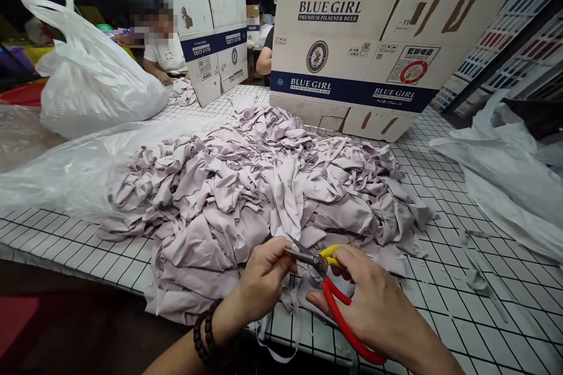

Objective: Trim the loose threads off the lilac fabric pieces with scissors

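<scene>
The gridded worktop [422,187] carries everything, and its breadth probably lets the soft heap of pale mauve cloth [211,211] spread out right in front of the person, within easy reach of both hands. Behind the heap stands a big opened-out carton [352,29], upright and angled, perhaps to screen the cloth from the far side; a smaller carton [211,41] stands back to its left. A full white bag [97,82] and a loose white bag [505,176] lie to either side, seemingly so the middle suits close handwork. The right hand [378,299] has its grip wrapped around the handles of the scissors [320,264], blades parted and pointing across to the left hand [259,275], whose finger and thumb are pinched together at the blade ends. That pinch looks meant to steady a small piece right where the metal meets it, but the fingers cover it, so I cannot tell what it grasps. Smallest, a narrow pale strip [295,328] loops down just below the hands; whether it joins the pinched spot is unclear.
</scene>
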The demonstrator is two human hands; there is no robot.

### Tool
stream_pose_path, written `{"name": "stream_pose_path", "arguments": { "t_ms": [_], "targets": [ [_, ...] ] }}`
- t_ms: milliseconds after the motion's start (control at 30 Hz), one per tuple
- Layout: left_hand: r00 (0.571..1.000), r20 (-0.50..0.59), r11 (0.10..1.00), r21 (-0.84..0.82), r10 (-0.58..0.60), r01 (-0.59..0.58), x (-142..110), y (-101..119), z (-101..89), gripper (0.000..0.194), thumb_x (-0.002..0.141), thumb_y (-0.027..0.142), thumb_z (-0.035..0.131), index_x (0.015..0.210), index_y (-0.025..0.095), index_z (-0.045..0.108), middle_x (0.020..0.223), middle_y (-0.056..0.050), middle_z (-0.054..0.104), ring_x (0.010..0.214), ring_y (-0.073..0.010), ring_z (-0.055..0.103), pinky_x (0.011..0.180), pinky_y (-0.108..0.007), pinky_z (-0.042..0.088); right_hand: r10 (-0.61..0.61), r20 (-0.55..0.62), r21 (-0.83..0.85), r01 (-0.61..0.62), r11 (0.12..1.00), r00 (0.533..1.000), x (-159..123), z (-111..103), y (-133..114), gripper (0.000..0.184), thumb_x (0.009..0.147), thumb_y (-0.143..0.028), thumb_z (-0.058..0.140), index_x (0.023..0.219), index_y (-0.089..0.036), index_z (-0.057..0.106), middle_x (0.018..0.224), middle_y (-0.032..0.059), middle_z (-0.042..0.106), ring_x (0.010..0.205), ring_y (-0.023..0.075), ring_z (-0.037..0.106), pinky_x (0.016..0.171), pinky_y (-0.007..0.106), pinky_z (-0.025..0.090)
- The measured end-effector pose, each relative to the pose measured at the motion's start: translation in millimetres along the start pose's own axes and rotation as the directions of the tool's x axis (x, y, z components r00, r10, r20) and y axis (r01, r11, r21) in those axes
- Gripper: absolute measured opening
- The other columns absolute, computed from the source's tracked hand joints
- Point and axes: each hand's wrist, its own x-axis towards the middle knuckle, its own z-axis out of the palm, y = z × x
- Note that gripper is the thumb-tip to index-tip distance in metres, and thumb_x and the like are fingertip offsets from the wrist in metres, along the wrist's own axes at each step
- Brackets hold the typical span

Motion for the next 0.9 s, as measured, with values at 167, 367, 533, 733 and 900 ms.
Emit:
{"name": "stream_pose_path", "arguments": {
  "t_ms": [167,367,533,733,900],
  "targets": [
    [1.000,0.001,0.999,-0.043,-0.010,0.010,0.3,-3.0,1.4,0.032,0.095,0.026,0.045,0.067,0.015,0.055,0.066,0.000,0.049,0.064,-0.0112,0.046,0.061,-0.023,0.034,-0.004,-0.038,-0.025,0.003,1.000,0.999,-1.7,0.4,1.2,0.033,0.075,-0.048,0.069,0.091,-0.024,0.054,0.089,0.0055,0.061,0.082,0.0254,0.060,0.070,0.040,0.051],
    [0.998,-0.009,0.986,-0.153,-0.063,0.061,-1.4,-9.4,3.6,0.034,0.097,0.033,0.047,0.070,0.015,0.057,0.069,0.000,0.049,0.064,-0.0101,0.044,0.061,-0.023,0.034,0.018,-0.009,-0.012,-0.018,1.000,1.000,-1.8,-1.5,0.0,0.034,0.075,-0.050,0.069,0.090,-0.025,0.053,0.090,0.0051,0.061,0.082,0.0256,0.060,0.067,0.039,0.051],
    [0.995,0.011,0.968,-0.232,-0.099,0.099,-3.2,-15.2,3.2,0.035,0.095,0.039,0.051,0.072,0.015,0.059,0.070,0.000,0.050,0.063,-0.0095,0.044,0.059,-0.022,0.033,0.019,0.004,-0.009,-0.019,1.000,1.000,-1.4,-2.0,-3.8,0.033,0.075,-0.050,0.069,0.088,-0.025,0.052,0.089,0.0046,0.060,0.082,0.0249,0.059,0.068,0.040,0.051],
    [0.990,0.018,0.947,-0.288,-0.143,0.142,-4.0,-18.9,5.3,0.038,0.092,0.046,0.054,0.071,0.014,0.059,0.067,0.001,0.048,0.058,-0.0086,0.040,0.055,-0.022,0.030,-0.014,-0.048,-0.025,0.013,1.000,0.999,-1.3,1.9,-5.1,0.029,0.075,-0.044,0.069,0.086,-0.024,0.052,0.087,0.0041,0.059,0.081,0.0242,0.057,0.068,0.039,0.049],
    [0.991,0.002,0.958,-0.255,-0.131,0.128,-4.4,-19.5,4.9,0.038,0.092,0.046,0.055,0.071,0.014,0.059,0.068,-0.001,0.051,0.062,-0.0104,0.044,0.058,-0.023,0.034,-0.023,-0.064,-0.036,0.021,0.999,0.998,-1.7,2.3,-5.0,0.026,0.076,-0.042,0.068,0.083,-0.024,0.051,0.086,0.0032,0.060,0.081,0.0235,0.058,0.068,0.038,0.048]
  ]
}}
